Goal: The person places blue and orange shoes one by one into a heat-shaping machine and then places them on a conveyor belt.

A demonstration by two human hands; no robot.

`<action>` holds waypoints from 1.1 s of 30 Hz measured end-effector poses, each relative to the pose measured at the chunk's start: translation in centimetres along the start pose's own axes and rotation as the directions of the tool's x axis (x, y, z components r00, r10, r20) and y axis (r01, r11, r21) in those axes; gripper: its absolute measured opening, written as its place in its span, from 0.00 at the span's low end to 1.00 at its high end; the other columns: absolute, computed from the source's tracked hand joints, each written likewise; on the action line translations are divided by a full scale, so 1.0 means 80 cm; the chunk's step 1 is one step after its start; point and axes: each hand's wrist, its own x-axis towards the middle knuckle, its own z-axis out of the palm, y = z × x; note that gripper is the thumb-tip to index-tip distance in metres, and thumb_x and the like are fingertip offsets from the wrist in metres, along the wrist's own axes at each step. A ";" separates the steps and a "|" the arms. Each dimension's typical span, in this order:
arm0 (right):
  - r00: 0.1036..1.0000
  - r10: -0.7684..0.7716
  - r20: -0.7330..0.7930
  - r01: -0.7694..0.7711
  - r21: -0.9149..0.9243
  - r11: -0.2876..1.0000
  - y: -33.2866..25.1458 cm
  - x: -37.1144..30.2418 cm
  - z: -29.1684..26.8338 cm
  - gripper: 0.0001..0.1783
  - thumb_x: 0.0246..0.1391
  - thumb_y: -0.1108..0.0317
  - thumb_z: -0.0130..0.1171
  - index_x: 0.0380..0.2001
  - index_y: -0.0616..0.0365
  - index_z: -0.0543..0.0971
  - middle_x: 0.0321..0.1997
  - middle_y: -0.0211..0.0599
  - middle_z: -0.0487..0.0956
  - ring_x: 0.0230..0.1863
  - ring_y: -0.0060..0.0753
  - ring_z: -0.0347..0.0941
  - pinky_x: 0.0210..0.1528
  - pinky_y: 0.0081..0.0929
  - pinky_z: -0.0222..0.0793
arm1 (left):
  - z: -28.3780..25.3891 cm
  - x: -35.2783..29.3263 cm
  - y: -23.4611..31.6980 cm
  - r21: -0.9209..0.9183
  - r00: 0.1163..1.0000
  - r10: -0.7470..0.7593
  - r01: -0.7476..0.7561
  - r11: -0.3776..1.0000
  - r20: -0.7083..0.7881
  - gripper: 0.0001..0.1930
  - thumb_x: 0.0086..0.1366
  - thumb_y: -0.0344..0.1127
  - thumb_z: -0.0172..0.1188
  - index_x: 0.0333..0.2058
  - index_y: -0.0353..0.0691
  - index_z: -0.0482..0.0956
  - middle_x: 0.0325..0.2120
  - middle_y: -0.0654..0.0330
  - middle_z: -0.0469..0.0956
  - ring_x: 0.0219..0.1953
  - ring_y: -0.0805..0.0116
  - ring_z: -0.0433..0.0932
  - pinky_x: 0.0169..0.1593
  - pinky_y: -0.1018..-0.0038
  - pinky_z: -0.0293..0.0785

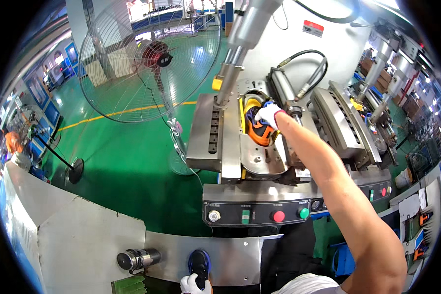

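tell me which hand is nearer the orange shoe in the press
Right. The right hand is gloved and rests on the orange shoe in the press. The left hand is far below, holding a dark shoe at the bottom edge.

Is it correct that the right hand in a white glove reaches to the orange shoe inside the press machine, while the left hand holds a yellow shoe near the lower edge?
Not quite. In the head view the left hand holds a dark blue shoe, not yellow. The rest stands: the gloved right hand is on the orange shoe in the press machine.

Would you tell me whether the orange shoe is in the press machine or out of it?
In. The orange shoe sits in the press machine's metal cradle, with the gloved right hand resting on it.
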 end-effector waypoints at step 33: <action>0.702 -0.659 0.270 0.659 -0.595 0.459 0.296 -0.439 -0.001 0.49 0.46 0.55 0.74 0.68 0.69 0.68 0.75 0.64 0.62 0.76 0.73 0.54 0.80 0.66 0.43 | 0.018 0.078 -0.014 -0.096 0.807 0.501 -0.498 0.862 0.312 0.07 0.65 0.34 0.67 0.33 0.38 0.82 0.33 0.50 0.79 0.39 0.44 0.78 0.46 0.52 0.74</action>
